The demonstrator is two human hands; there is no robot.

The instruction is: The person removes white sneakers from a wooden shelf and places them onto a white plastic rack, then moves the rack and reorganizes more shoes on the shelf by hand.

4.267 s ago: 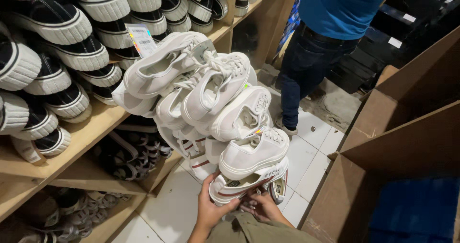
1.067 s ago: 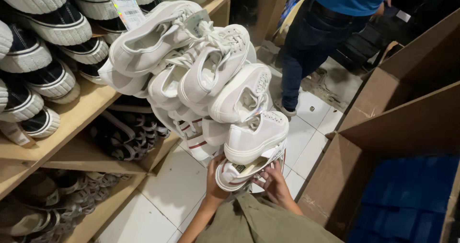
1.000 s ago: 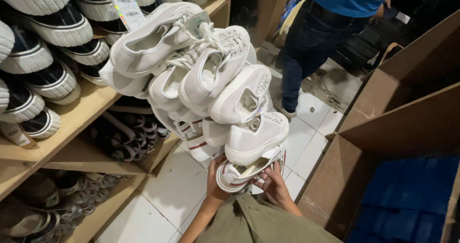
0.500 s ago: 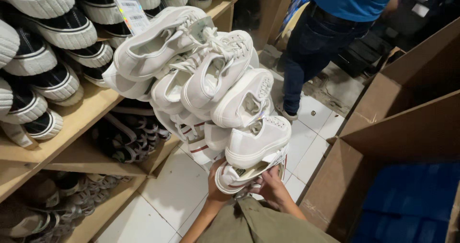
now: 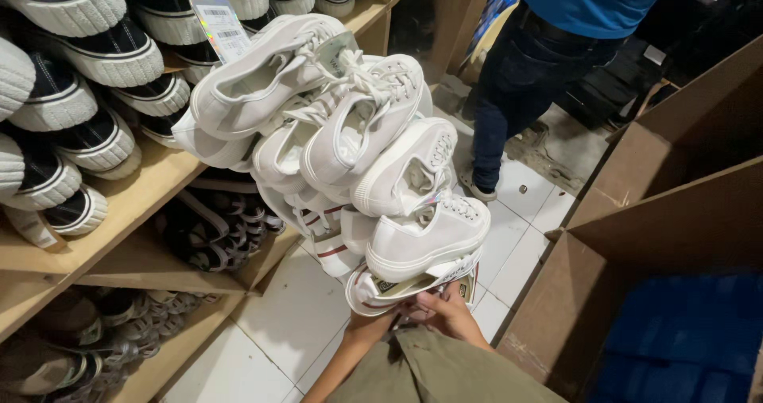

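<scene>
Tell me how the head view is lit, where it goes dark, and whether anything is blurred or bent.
Head view: even indoor light, the white sneaker stack bright but not blown out; lower shelf and the cardboard box interior fall into shadow; the blue sheet in the box looks soft; right hand and left hand reasonably sharp; wide-angle bending stretches the black-and-white shoes at the frame's left edge.

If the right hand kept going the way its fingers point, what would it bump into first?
The right hand points up into the stack, so it would probably meet the bottom white shoe first. It already touches that shoe, and the other white sneakers are piled just beyond.
</scene>
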